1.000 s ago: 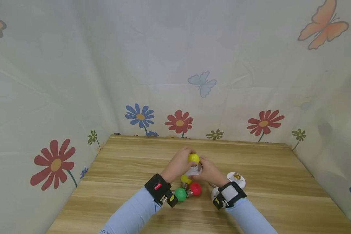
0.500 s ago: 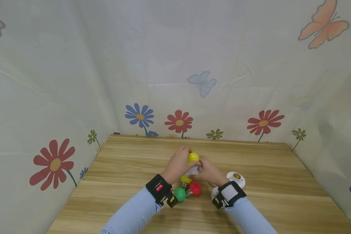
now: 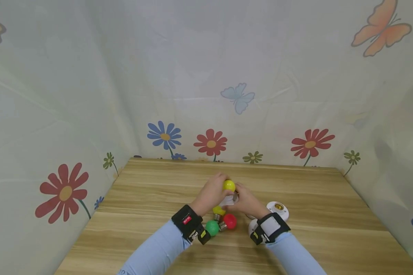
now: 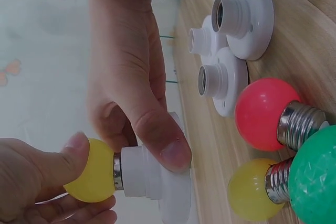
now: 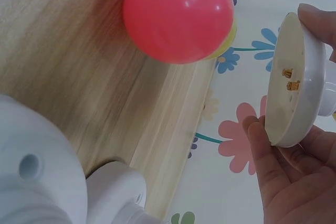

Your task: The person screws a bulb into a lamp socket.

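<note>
My left hand [image 3: 210, 194] grips a yellow light bulb [image 4: 93, 174] by its round globe, thumb on one side and fingers on the other. The bulb's metal base sits at the mouth of a white lamp holder [image 4: 176, 195], with a band of metal showing between globe and socket. My right hand [image 3: 246, 200] holds this lamp holder by its round base, raised above the table. Brass terminals [image 5: 291, 85] show on its hollow underside in the right wrist view. Below the hands lie a second yellow bulb [image 4: 252, 190], a red bulb [image 4: 265, 114] and a green bulb [image 4: 317, 174].
Other white lamp holders [image 4: 257, 22] stand on the wooden table [image 3: 151, 179], beside and partly under my right wrist. One lamp holder [image 3: 278, 208] shows its socket upward. A pale curtain [image 3: 192, 76] with printed flowers and butterflies hangs behind and at the sides.
The yellow bulb and my left hand shift slightly back and forth while both hands keep hold. The bulbs and lamp holders on the table stay put.
</note>
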Tool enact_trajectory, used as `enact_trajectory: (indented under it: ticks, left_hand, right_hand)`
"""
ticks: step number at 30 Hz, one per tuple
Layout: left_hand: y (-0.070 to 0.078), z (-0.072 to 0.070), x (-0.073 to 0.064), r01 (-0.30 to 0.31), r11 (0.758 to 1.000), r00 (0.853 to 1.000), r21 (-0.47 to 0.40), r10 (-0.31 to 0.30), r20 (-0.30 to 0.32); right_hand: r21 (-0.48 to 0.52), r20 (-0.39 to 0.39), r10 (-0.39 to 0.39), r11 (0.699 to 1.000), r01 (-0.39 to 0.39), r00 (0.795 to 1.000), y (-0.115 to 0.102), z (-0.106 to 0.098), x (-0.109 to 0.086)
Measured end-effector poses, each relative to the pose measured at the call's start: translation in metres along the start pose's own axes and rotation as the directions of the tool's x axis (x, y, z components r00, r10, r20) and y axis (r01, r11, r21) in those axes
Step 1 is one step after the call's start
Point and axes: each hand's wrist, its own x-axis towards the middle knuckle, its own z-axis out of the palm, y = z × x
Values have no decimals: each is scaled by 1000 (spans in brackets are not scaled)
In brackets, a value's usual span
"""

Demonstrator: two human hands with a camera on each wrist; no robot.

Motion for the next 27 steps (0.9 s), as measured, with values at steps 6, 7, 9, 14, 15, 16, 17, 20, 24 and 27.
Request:
enact_trajectory:
  ticks: [6,7,9,14,15,16,17,20,24,27]
  left_hand:
    - [1,0,1,-2,1000,1000,-19,3,19]
    - [1,0,1,-2,1000,1000,-18,2,20]
    - [1,0,1,-3,1000,1000,-17,3,19]
    - [-1,0,2,-7,999,1000,-35,8,30]
    - [-2,-1,2,-9,999,999,-50,10,36]
    - [-4,-1,3,-10,997,999,-72,13,43]
    - [-6,-2,4,-14,996,999,-91,19,51]
    - [-15,-5,8,-49,988,995,-149,62,81]
    - [-24,-9,11,-141,968,977,-207,170,129]
    - [-25,-10,12,-170,959,967,-228,207,151]
  right_hand:
    - [-13,-9,8,1000,-8,1000,1,0,2]
    - [-23,-14,7,1000,-8,1000,1,0,2]
    - [-39,-20,8,999,-9,1000,1,0,3]
    - [-34,-21,14,999,-15,1000,0,-1,2]
    - [-33,-20,16,999,-17,1000,0,-1,2]
    - [-35,-20,15,999,-15,1000,1,-1,2]
    - [-40,-21,13,999,-13,1000,1,-1,2]
    - [-53,-17,9,999,-9,1000,2,-1,2]
    - [-57,-14,-5,998,4,1000,0,-3,2]
    - [-52,-12,-14,999,14,1000,0,-4,2]
